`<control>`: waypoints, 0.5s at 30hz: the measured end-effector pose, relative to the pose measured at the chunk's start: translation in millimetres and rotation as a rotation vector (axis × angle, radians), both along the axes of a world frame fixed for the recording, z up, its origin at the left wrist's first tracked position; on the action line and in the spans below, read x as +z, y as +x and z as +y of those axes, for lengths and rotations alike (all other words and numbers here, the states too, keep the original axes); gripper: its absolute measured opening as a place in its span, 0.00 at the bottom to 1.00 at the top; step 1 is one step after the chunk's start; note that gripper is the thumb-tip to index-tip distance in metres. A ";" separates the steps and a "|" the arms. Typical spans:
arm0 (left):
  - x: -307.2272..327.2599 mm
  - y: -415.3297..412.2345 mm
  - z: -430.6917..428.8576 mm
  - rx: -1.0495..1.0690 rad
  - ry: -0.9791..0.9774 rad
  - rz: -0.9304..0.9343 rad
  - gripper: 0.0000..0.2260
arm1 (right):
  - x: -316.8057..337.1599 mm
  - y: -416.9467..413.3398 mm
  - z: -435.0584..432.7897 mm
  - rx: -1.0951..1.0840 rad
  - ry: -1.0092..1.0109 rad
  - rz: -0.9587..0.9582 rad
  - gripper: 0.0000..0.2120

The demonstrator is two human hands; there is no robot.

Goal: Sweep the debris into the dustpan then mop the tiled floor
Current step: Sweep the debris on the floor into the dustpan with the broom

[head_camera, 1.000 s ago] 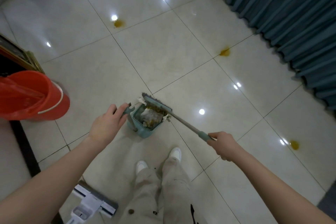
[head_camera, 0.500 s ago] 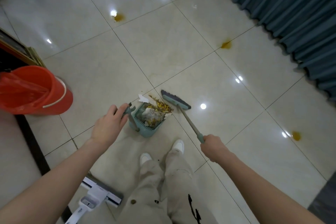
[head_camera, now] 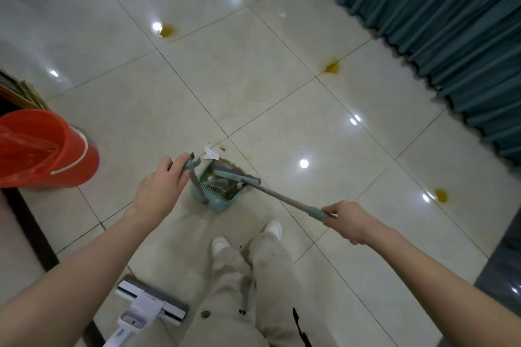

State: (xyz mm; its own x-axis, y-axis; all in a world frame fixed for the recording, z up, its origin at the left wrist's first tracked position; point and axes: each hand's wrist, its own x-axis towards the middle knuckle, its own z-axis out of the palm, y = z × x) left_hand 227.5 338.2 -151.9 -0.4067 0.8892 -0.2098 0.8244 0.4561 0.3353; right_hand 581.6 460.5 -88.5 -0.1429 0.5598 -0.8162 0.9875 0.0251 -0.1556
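Left hand is wrapped round the top of the dustpan's upright handle, and the right hand is clamped on the teal end of the broom stick, so on my feed both are full.

Going across from the left: a red bucket with a red bag in it sits on the tiled floor, well left of the pan. A white flat mop lies down by the left leg. The dustpan sits just ahead of the white shoes with debris piled inside, and the broom head lies across its mouth on top of the pile. A white paper scrap and a few brown bits are on the tile just past the pan, not in it.

Yellow-brown stains dot the floor: one far ahead, one middle right, one right of the broom hand. A teal curtain runs down the right side.
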 end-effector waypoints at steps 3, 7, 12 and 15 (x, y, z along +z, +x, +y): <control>-0.2 2.8 -8.3 0.002 0.011 0.014 0.17 | -1.0 14.5 0.6 -0.090 0.037 0.035 0.13; 1.3 11.3 -25.6 0.010 -0.006 0.022 0.17 | -9.3 27.7 -0.2 -0.132 0.085 0.041 0.13; 5.3 26.0 -48.8 0.046 -0.060 0.010 0.18 | -27.0 32.6 3.1 -0.063 0.152 0.003 0.11; 6.6 31.9 -66.3 0.089 -0.051 0.003 0.18 | -40.7 34.7 -1.1 -0.055 0.159 -0.048 0.11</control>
